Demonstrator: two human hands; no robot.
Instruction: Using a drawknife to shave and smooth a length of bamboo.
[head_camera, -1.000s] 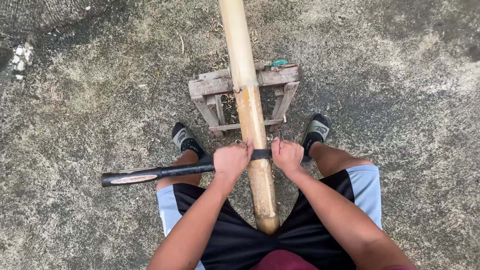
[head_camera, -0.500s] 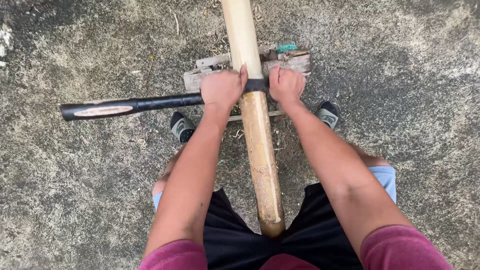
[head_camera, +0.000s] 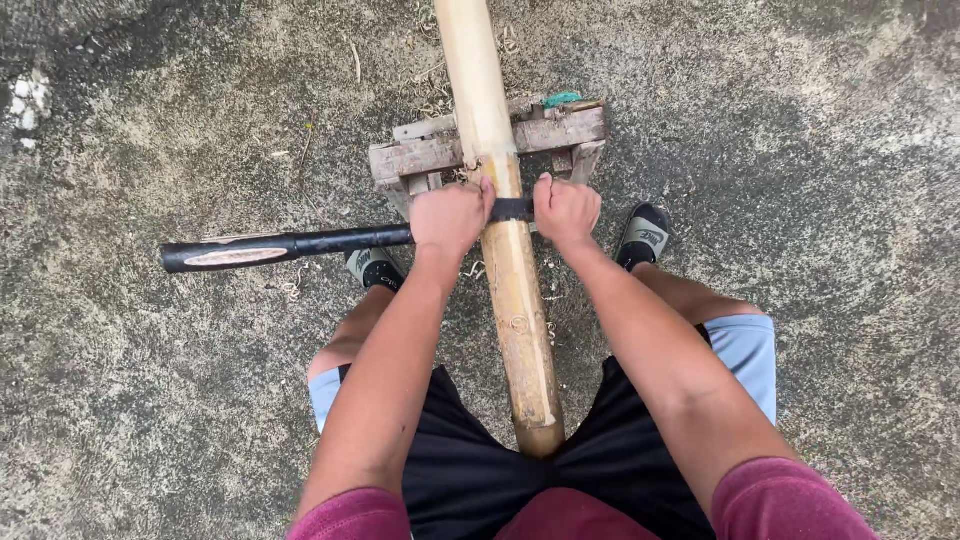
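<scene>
A long bamboo pole (head_camera: 515, 290) runs from between my legs up past the top edge, resting on a low wooden stand (head_camera: 420, 155). A long dark blade (head_camera: 300, 243) lies crosswise over the pole, its far end sticking out to the left. My left hand (head_camera: 450, 215) grips the blade just left of the pole. My right hand (head_camera: 567, 208) grips it just right of the pole. Both fists sit right below the stand. The pole is paler above the blade and more yellow-brown below it.
Rough concrete ground surrounds me, with thin shavings (head_camera: 440, 95) scattered near the stand. My feet in dark slippers, the left (head_camera: 375, 268) and the right (head_camera: 645, 235), sit either side of the pole. A small green object (head_camera: 562, 98) lies on the stand's far right.
Both hands pushed the blade forward along the pole from near my knees up toward the stand, then drew it back slightly; my arms are stretched out.
</scene>
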